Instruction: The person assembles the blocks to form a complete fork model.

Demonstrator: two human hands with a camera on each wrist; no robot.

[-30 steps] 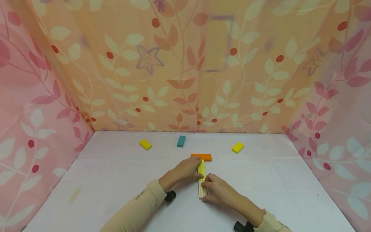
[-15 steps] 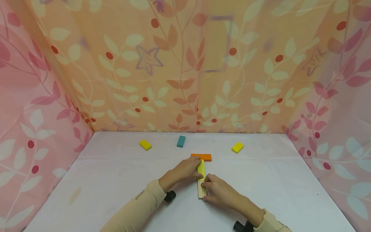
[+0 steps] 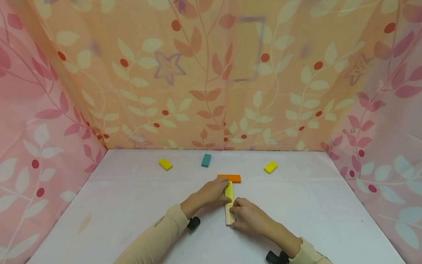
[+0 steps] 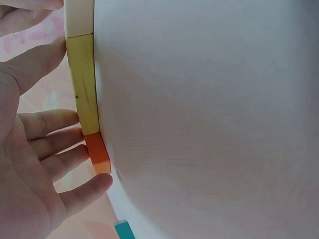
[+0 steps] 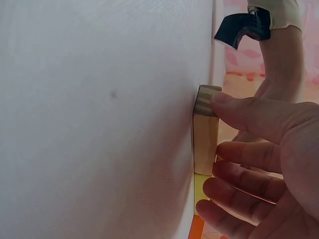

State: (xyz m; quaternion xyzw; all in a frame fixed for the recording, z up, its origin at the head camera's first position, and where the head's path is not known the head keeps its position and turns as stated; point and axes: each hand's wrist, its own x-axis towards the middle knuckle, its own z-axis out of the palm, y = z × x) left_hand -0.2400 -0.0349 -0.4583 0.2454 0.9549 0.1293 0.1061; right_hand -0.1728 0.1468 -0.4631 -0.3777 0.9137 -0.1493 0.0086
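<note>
Three flat blocks form a T on the white table in the head view. An orange block (image 3: 235, 179) lies crosswise, a yellow block (image 3: 228, 194) runs from it towards me, and a plain wooden block (image 3: 228, 216) continues that line. My left hand (image 3: 214, 192) rests over the yellow block (image 4: 83, 84), thumb near its joint with the wooden one, spread fingers reaching the orange block (image 4: 98, 155). My right hand (image 3: 251, 216) holds the wooden block (image 5: 205, 144), thumb at its near end, fingertips along its top. The palms face the wrist cameras.
Farther back lie a second yellow block (image 3: 165, 164) on the left, a teal block (image 3: 206, 160) near the middle and another yellow block (image 3: 270, 167) on the right. Patterned cloth (image 3: 141, 91) hangs behind and along both sides of the white table (image 3: 132, 220).
</note>
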